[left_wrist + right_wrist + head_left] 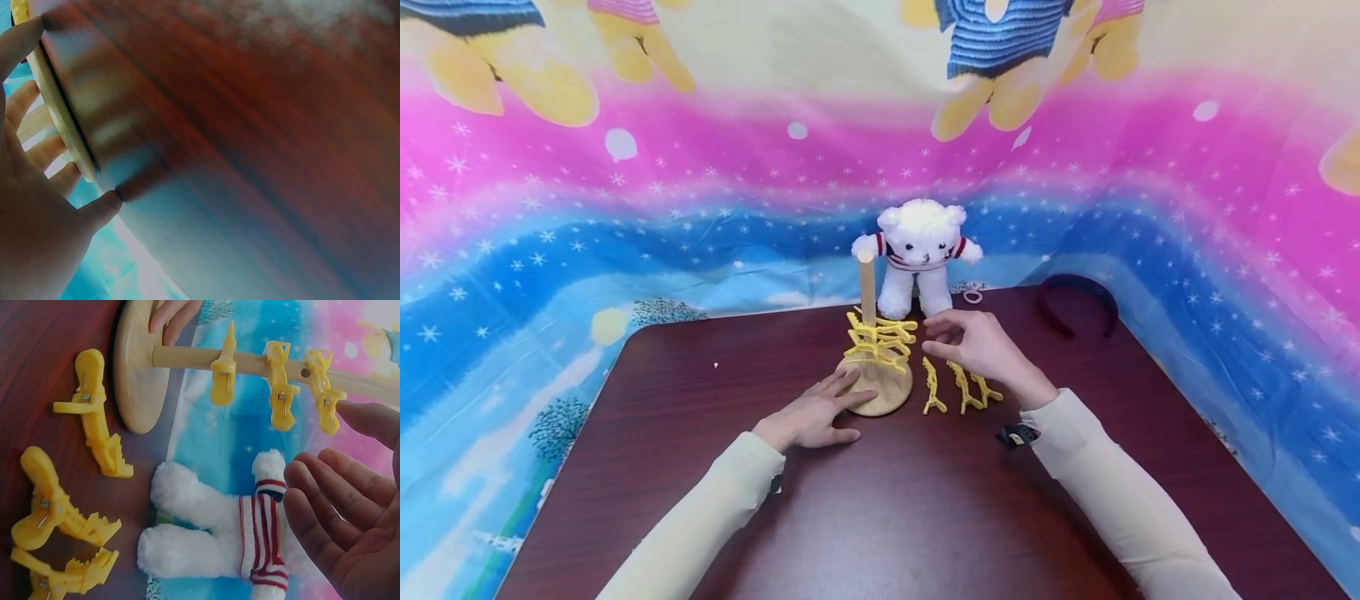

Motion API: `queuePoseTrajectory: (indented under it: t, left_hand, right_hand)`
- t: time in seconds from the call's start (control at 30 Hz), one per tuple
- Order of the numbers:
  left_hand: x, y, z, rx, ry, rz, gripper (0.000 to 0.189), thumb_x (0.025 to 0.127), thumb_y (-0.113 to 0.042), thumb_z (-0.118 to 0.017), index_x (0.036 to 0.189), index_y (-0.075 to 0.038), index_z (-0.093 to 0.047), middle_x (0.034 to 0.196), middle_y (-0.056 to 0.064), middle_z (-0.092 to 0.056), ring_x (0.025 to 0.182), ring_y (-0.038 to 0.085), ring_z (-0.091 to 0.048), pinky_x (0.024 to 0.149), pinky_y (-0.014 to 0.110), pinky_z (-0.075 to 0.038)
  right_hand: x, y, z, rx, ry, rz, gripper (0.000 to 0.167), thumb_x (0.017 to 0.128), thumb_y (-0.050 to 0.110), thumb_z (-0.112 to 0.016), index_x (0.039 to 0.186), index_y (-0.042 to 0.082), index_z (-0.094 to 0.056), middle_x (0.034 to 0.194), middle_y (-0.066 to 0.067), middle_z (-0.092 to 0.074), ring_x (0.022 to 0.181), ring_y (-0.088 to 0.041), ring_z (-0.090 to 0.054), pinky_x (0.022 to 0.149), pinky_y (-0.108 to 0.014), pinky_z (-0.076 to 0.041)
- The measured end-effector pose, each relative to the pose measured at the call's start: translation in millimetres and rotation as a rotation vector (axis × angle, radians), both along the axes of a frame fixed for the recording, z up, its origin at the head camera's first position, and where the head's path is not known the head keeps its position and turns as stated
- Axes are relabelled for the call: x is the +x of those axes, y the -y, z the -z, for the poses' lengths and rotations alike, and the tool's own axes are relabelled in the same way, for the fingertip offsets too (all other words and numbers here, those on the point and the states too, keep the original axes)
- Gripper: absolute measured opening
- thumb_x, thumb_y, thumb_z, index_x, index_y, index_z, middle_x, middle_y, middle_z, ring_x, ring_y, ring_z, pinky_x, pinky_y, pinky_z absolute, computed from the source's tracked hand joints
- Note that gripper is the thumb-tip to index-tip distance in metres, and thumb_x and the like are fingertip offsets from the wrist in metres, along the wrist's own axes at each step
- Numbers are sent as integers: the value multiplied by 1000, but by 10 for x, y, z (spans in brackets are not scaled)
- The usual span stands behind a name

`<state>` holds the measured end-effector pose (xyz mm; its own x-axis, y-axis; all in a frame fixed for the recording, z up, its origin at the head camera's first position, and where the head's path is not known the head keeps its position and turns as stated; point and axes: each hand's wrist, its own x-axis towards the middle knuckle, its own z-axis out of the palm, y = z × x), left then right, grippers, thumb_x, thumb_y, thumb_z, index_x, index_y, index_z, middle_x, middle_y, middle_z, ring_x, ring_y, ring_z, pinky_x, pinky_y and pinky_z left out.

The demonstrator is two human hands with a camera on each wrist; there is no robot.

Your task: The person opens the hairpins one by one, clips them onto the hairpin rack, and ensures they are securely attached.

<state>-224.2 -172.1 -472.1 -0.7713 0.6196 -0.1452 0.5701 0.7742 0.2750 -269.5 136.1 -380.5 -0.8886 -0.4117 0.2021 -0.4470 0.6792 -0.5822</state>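
The spread left hand (812,414) partly hides the wooden base (892,394), the right hand (979,343) has thumb and fingers parted, and its wrist view crops one yellow clip (65,581).

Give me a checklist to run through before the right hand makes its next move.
1. Base steadied: ok; the left hand rests fingers on the round wooden base.
2. Post upright: ok; the wooden post stands straight.
3. Right hand free: ok; the right hand holds no clip.
4. Thumb clear of the top clip: cannot tell; its tip is right beside it.
5. All yellow clips on the post: not ok; three are on it, three loose clips lie on the table.
6. Loose clips separated: cannot tell; one lies apart, the other two may touch.
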Motion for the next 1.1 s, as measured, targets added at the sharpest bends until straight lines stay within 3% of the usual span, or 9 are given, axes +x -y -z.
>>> queuePoseTrajectory:
  t: [0.3, 0.63, 1.1]
  left_hand:
    - [-6, 1, -2, 2, -6, 7, 70, 96, -50, -61, 157, -36, -30, 170, 9, -8, 157, 34, -6, 121, 58, -22]
    - [6, -14, -20, 2, -5, 10, 70, 96, -50, -61, 157, -34, -31, 169, 11, -10, 157, 35, -7, 121, 58, -23]
    - [-10, -11, 2, 2, -1, 7, 70, 96, -49, -61, 157, -35, -31, 170, 11, -9, 157, 35, -6, 122, 58, -22]
  right_hand:
    - [40, -158, 45, -9, 16, 26, 28, 86, 33, -79, 109, 19, -74, 99, 2, -77, 85, -14, -69, 76, -35, -57]
    - [66, -369, 144, -3, 29, 49, 28, 86, 36, -78, 109, 20, -75, 98, 3, -77, 84, -12, -70, 76, -34, -57]
    - [116, -690, 433, -18, 97, 61, 34, 87, 37, -77, 112, 15, -75, 98, 0, -77, 86, -13, -72, 73, -31, -58]
